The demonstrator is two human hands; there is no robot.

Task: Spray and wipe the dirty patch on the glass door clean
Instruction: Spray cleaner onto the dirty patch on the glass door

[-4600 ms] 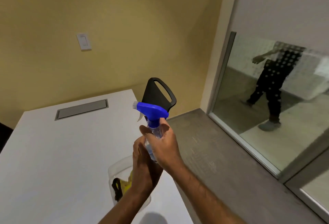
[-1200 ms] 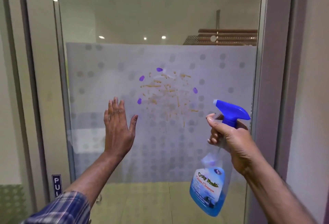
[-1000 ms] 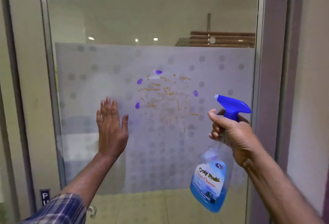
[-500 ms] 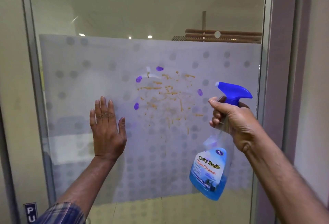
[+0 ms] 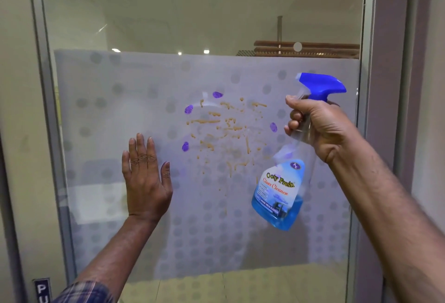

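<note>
Right hand point(image 5: 317, 129): grip curled round spray bottle point(image 5: 279, 194) neck, fingers at trigger, nozzle facing left toward dirty patch point(image 5: 226, 134) mid glass door point(image 5: 120, 86), ready to spray. Left hand point(image 5: 144, 182): flat, fingers straight, nothing held, prob. steadying door left of patch.

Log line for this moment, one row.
right hand: grips spray bottle, nozzle toward dirty patch | left hand: flat on glass door | patch: unwiped

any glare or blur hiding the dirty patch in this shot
Head view: bright light spots sit above the dirty patch, not over it; the patch and the spray bottle label read sharp; the right forearm blurs toward the lower right.
</note>
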